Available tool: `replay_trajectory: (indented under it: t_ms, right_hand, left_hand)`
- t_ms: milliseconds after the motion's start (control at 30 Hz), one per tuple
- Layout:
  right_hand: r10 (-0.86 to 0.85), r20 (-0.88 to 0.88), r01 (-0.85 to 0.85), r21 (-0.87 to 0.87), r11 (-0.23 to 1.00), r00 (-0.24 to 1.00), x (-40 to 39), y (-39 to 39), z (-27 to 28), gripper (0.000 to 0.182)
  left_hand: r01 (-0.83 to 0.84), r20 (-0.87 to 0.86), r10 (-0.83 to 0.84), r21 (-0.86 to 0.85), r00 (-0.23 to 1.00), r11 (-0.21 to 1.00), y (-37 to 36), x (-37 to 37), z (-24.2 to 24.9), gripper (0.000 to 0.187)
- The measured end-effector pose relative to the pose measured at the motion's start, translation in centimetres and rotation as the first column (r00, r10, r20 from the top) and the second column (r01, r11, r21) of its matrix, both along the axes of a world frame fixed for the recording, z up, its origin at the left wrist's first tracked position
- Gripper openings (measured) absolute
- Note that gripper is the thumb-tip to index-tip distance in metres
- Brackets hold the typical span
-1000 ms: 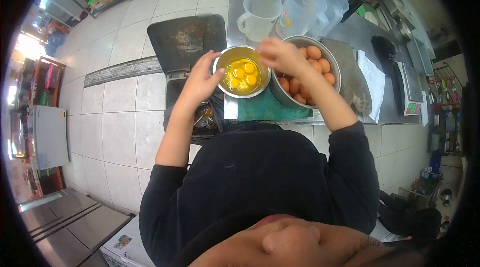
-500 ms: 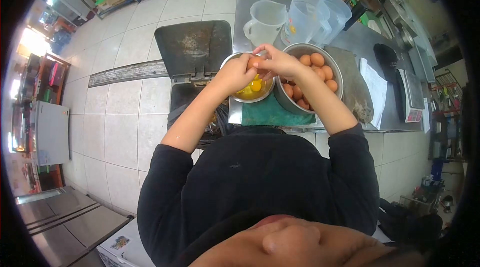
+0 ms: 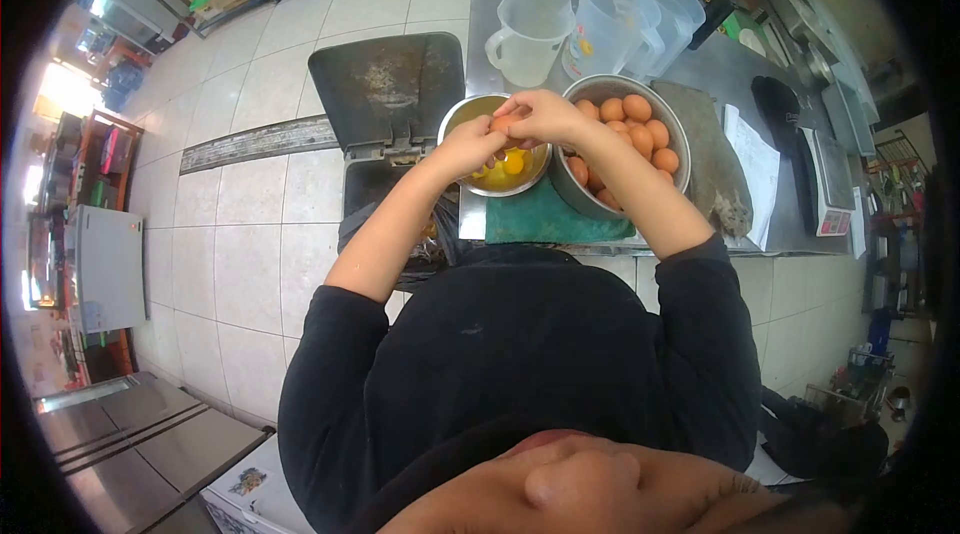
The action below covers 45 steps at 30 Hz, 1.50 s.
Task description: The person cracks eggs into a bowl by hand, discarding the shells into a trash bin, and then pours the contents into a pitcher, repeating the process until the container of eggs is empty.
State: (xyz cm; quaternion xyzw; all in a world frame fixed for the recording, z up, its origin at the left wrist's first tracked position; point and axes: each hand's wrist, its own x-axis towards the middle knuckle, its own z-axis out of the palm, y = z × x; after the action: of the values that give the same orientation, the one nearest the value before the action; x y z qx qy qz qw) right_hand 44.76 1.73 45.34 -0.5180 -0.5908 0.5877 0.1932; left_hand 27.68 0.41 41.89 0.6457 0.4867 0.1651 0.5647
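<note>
Both hands meet over a metal bowl (image 3: 449, 126) with yellow yolks (image 3: 512, 162) and clear liquid in it. Between their fingers is a brown egg (image 3: 506, 122); whether its shell is cracked cannot be made out. My left hand (image 3: 470, 147) grips it from the left, and my right hand (image 3: 545, 121) from the right, fingers curled round it. Right of the bowl stands a deep metal pot (image 3: 683, 139) with several brown eggs (image 3: 637, 108), partly under my right forearm. A green cloth (image 3: 550, 221) lies beneath the bowl and pot.
Plastic jugs (image 3: 530, 39) stand behind the bowl on the steel table (image 3: 487, 6). An open black bin (image 3: 385, 94) is at the left. Right of the pot are a grey cloth (image 3: 700, 149), papers (image 3: 750, 169) and a scale (image 3: 832, 189).
The camera view has shifted slightly. My left hand has lowered a little from the egg's top, and its fingers now show beside the egg. Both hands remain over the bowl.
</note>
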Motion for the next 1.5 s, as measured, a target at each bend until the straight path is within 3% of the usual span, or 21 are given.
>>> replay_trajectory:
  t_ms: [100,233,333,400,467,500,867,933,1000,1067,1100,1167,1200,1267,1300,1333,1367,1400,1433,1467,1500]
  right_hand:
    - [0.086,0.077,-0.093,0.091,0.991,0.993,-0.2,0.1,-0.2,0.031]
    - [0.146,0.218,-0.180,0.149,0.972,0.965,-0.4,0.0,0.5,0.036]
    - [0.213,0.187,-0.239,0.127,0.963,0.959,0.4,0.4,1.0,0.040]
    - [0.249,0.127,-0.259,0.069,0.963,0.960,0.5,0.5,1.2,0.041]
    - [0.258,0.331,-0.377,0.370,0.849,0.908,0.4,0.3,0.9,0.040]
    - [0.259,0.330,-0.377,0.371,0.849,0.908,0.2,0.3,0.8,0.040]
    - [0.282,0.350,-0.434,0.511,0.742,0.893,0.6,0.6,-0.1,0.042]
    - [0.307,0.341,-0.453,0.542,0.708,0.888,1.5,0.9,-0.2,0.041]
    - [0.334,0.333,-0.470,0.570,0.673,0.882,1.7,0.8,-0.7,0.040]
    - [0.279,0.435,-0.516,0.750,0.414,0.856,1.5,0.4,-1.4,0.038]
    - [0.281,0.434,-0.516,0.749,0.415,0.856,1.7,0.5,-1.5,0.038]
    - [0.078,0.701,-0.692,0.671,0.265,0.709,2.1,0.7,-1.5,0.041]
    - [0.076,0.701,-0.692,0.671,0.267,0.709,1.9,0.3,-0.7,0.041]
    - [0.060,0.405,-0.364,0.736,0.570,0.912,0.8,-1.2,2.4,0.051]
    - [0.060,0.404,-0.362,0.732,0.577,0.913,-0.2,-1.8,3.0,0.051]
    - [0.080,0.417,-0.393,0.752,0.529,0.905,-1.4,-2.2,3.5,0.056]
    - [0.095,0.432,-0.421,0.770,0.478,0.897,-1.8,-2.5,4.1,0.062]
    - [0.087,0.434,-0.418,0.769,0.484,0.897,-1.5,-2.5,4.7,0.062]
    - [0.039,0.362,-0.358,0.888,0.288,0.931,-1.1,-2.4,5.4,0.058]
    - [0.010,0.284,-0.284,0.956,0.076,0.959,-0.8,-2.3,6.1,0.055]
    - [0.003,0.290,-0.289,0.954,0.080,0.957,0.7,-2.2,6.7,0.055]
  left_hand:
    - [0.034,-0.157,-0.001,0.206,0.988,0.978,0.3,0.3,-1.8,0.035]
    - [-0.020,-0.072,0.040,0.251,0.997,0.968,0.0,0.4,-2.6,0.034]
    - [-0.013,-0.050,0.020,0.148,0.999,0.989,-0.1,-0.1,-1.4,0.031]
    - [0.091,0.179,-0.057,-0.191,0.982,0.977,-0.1,-0.9,0.4,0.039]
    - [0.108,0.207,-0.052,-0.270,0.977,0.957,0.4,-1.4,0.5,0.033]
    - [0.128,0.236,-0.046,-0.344,0.971,0.930,0.6,-1.5,0.7,0.027]
    - [-0.020,-0.044,0.017,-0.050,0.999,0.999,0.0,0.0,-0.2,0.033]
    - [0.049,-0.222,0.043,0.395,0.974,0.917,0.0,-0.4,-0.8,0.035]
    - [0.151,-0.334,0.009,0.448,0.942,0.881,-0.5,-0.7,0.5,0.037]
    - [0.254,-0.444,-0.015,0.485,0.896,0.837,-0.9,-0.8,1.6,0.041]
    - [0.283,-0.543,0.049,0.511,0.839,0.812,-0.9,-1.0,1.6,0.043]
    - [0.318,-0.630,0.115,0.531,0.768,0.785,-0.9,-1.5,1.8,0.046]
    - [0.193,-0.481,0.155,0.597,0.863,0.779,-0.8,-2.1,1.8,0.047]
    - [-0.069,-0.134,0.182,0.592,0.974,0.803,-0.9,-2.4,2.1,0.048]
    - [-0.066,-0.136,0.178,0.585,0.975,0.808,-1.1,-2.0,2.3,0.048]
    - [-0.252,0.254,0.195,0.215,0.947,0.944,-1.2,-1.3,2.5,0.048]
    - [-0.247,0.566,0.331,-0.222,0.755,0.943,-1.3,-0.8,2.6,0.047]
    - [-0.218,0.650,0.328,-0.246,0.686,0.944,-1.4,-0.7,2.3,0.051]
    - [-0.207,0.652,0.321,-0.247,0.687,0.947,-1.9,-1.2,2.3,0.051]
    - [-0.276,0.567,0.277,-0.090,0.776,0.957,-2.6,-2.4,2.4,0.054]
    - [-0.320,0.466,0.249,0.076,0.849,0.944,-3.3,-3.9,2.5,0.058]
